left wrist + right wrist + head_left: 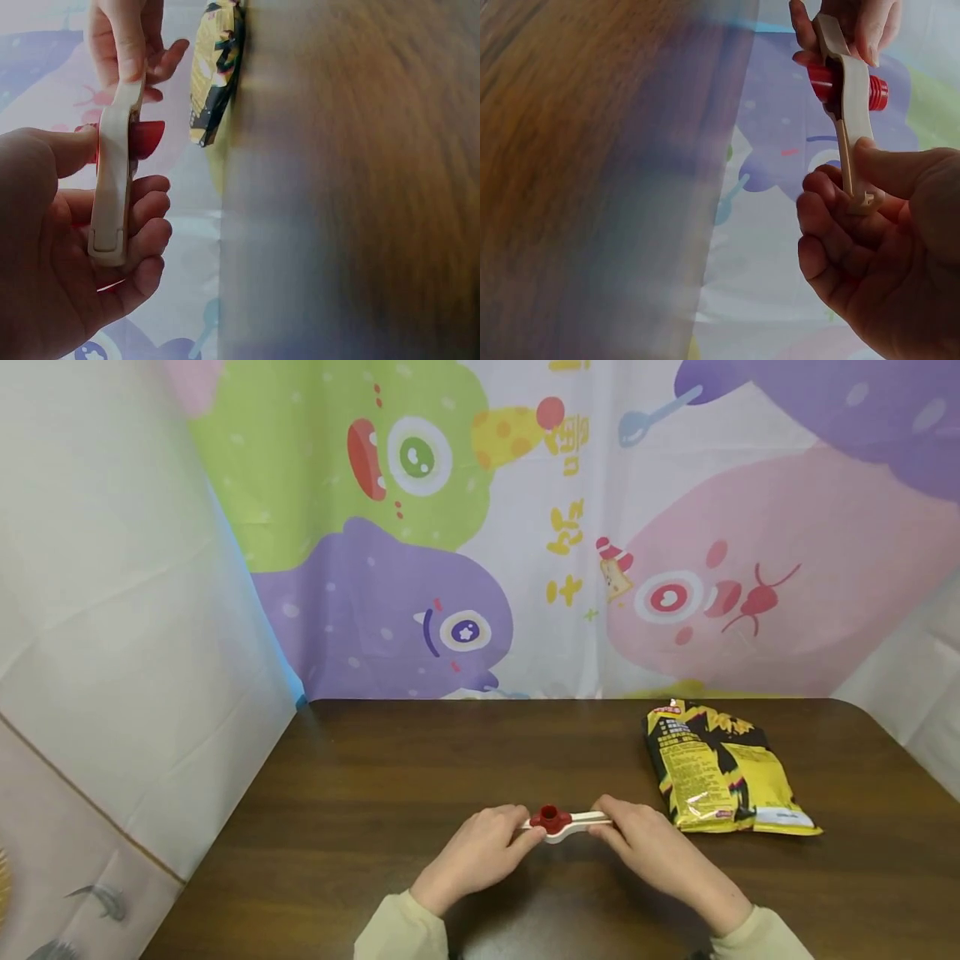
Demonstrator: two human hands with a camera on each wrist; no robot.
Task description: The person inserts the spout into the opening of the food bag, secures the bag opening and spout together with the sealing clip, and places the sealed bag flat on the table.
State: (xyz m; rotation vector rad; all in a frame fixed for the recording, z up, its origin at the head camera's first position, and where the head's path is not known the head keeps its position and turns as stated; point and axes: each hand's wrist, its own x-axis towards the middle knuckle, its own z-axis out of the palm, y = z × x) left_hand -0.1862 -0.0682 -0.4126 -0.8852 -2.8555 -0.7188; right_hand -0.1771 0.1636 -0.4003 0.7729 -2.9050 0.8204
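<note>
A white bag clip [573, 830] with a red spout [550, 817] is held lengthwise between both hands above the table. My left hand [480, 847] grips its left part, the thumb close by the spout. The other end is pinched between thumb and fingers of my right hand [652, 847]. Seen from the left wrist, the white bar [114, 176] crosses the curled fingers, and the red spout sticks out sideways. The right wrist view has the bar [855, 101] with red parts jutting from both faces and a narrow slit along its length.
Right of the hands, a yellow and black snack bag [697, 777] lies on the dark wooden table [420, 752]. Behind the far edge hangs a cloth [540, 652] printed with cartoon monsters. Pale cloth [135, 610] hangs along the left side.
</note>
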